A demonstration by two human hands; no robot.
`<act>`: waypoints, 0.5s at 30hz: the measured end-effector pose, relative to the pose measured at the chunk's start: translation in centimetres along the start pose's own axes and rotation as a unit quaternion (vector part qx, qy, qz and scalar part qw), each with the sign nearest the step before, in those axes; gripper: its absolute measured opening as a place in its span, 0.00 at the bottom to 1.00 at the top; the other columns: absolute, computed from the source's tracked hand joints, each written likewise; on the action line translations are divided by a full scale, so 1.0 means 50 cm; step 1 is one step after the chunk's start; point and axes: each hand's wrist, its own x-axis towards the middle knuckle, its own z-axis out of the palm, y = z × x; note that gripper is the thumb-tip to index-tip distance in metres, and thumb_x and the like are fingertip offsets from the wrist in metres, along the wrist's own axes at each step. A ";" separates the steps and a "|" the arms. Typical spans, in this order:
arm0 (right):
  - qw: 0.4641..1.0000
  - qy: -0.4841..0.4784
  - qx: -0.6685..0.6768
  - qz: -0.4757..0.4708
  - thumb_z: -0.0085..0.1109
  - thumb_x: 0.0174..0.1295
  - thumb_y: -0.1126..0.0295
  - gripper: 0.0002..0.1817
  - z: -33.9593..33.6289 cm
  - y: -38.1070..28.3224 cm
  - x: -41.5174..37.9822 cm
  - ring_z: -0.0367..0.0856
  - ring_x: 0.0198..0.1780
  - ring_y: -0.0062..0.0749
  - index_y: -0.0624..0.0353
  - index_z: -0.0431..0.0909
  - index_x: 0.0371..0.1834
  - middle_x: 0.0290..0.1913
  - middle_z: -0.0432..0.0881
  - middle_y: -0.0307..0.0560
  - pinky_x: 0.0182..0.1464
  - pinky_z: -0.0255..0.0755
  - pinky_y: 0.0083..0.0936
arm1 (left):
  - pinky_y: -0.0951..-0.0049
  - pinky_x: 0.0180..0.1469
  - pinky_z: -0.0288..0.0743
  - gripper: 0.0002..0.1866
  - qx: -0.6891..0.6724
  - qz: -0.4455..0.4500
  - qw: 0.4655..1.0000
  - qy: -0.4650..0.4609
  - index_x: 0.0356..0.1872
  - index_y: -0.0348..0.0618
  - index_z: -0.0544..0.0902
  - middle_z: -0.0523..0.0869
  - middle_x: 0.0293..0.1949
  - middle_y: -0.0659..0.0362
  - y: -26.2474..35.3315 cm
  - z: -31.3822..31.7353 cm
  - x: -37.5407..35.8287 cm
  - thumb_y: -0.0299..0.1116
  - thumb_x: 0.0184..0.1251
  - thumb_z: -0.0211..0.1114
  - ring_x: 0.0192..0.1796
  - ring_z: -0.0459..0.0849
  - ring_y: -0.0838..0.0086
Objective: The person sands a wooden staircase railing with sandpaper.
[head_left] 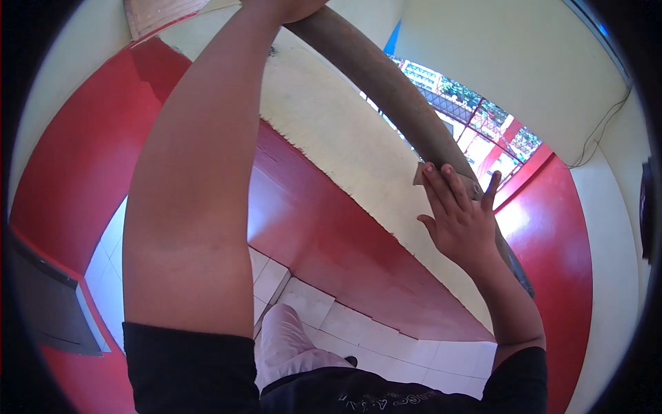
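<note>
A dark brown handrail [383,76], round and worn-looking, runs from the top centre down to the lower right. My right hand [460,231] lies on it, fingers stretched and the thumb apart. Under those fingers a piece of sandpaper [418,175] is pressed against the rail; its brownish edge sticks out on the left and a bit shows between the fingers. My left hand [298,8] is at the rail's upper end, touching or very near it. The frame's top edge cuts it off, so its fingers are hidden.
Below the rail stands a low wall, cream [331,131] above and red [345,214] beneath. White tiled steps [303,303] lie by my leg. A barred window opening [483,127] is behind the rail. Thin wires [594,141] hang at the right wall.
</note>
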 end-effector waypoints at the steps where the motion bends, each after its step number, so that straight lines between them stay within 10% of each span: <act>1: 1.000 0.015 -0.011 0.003 0.62 0.59 0.41 0.38 0.001 0.004 -0.011 0.48 0.83 0.20 0.46 0.73 0.72 0.82 0.56 0.27 0.75 0.25 0.82 | 0.56 0.62 0.76 0.24 0.003 0.002 1.000 0.019 0.48 0.42 0.90 0.91 0.46 0.50 0.002 0.001 -0.004 0.48 0.67 0.54 0.53 0.88 0.55; 15: 0.999 -0.030 0.035 -0.012 0.55 0.68 0.45 0.35 -0.001 0.019 -0.012 0.38 0.84 0.17 0.42 0.65 0.77 0.84 0.49 0.25 0.75 0.28 0.82 | 0.57 0.54 0.80 0.22 0.000 0.012 0.999 0.037 0.44 0.41 0.90 0.92 0.38 0.51 0.001 -0.003 -0.006 0.46 0.65 0.56 0.44 0.90 0.57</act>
